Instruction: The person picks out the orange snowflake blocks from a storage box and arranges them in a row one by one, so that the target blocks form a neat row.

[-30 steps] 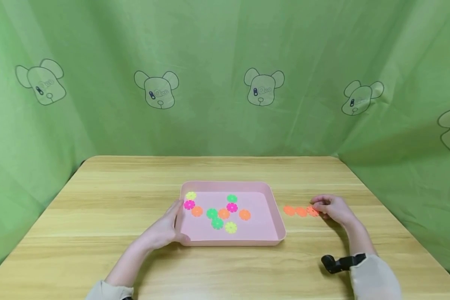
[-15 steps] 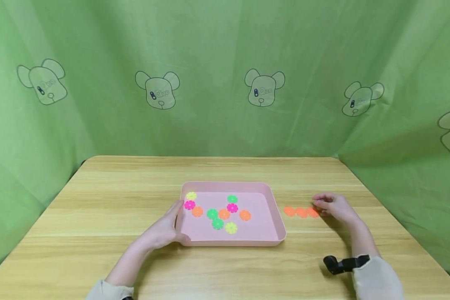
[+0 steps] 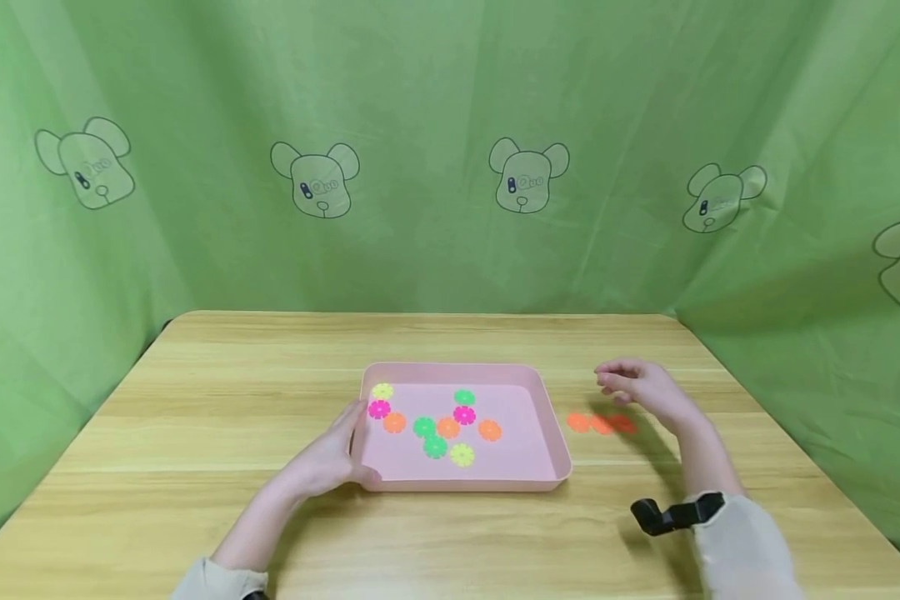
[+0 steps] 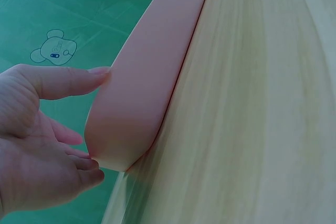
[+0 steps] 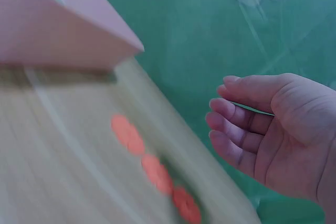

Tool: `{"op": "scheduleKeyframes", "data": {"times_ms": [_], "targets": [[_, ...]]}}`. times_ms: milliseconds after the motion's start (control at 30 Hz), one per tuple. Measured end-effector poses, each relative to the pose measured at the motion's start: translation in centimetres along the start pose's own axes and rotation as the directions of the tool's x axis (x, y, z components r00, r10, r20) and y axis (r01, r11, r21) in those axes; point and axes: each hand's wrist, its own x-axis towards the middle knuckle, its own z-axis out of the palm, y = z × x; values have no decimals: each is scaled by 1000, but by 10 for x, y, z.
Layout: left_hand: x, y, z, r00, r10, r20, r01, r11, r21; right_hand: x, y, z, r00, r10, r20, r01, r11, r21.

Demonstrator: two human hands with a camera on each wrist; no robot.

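Observation:
My left hand (image 3: 322, 458) rests against the left end of a pink tray (image 3: 465, 487), with the thumb at its front corner and the fingers along its left side. In the left wrist view, the thumb (image 4: 76, 81) lies straight against the tray wall (image 4: 142, 77). My right hand (image 3: 645, 390) hovers above the table with loosely bent fingers and holds nothing. Just in front of it, three orange snowflake discs form a row: a left one (image 3: 578, 422), a middle one (image 3: 602, 425) and a right one (image 3: 625, 424). The right wrist view shows this hand (image 5: 273, 129) with its palm bare.
Several snowflake discs lie inside the tray, among them a green disc (image 3: 435, 447), a yellow disc (image 3: 462, 455), a pink disc (image 3: 464, 415) and an orange disc (image 3: 489, 430). The wooden table (image 3: 270, 375) backs onto a green curtain (image 3: 420, 250).
My right hand has come away from the rightmost orange disc, rising and shifting left above the row. That disc now lies flat at the row's right end. My left hand and the tray stay put.

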Motion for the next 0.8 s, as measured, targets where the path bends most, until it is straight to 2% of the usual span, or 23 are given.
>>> {"op": "scheduleKeyframes", "data": {"times_ms": [300,467,633,800], "targets": [[1,-3,-3,1000,18,-9,-18,1000,3,33,-42,28,994,-60,91,53,995,83],[2,-5,-4,1000,29,-10,-29,1000,12,48,-66,50,981,-95,172,75,990,116],[3,-5,-3,999,33,-10,-32,999,19,59,-88,75,967,-96,234,67,989,131],[2,-4,-2,1000,23,-3,-23,1000,-1,70,-99,98,950,-111,293,69,987,148]]}}
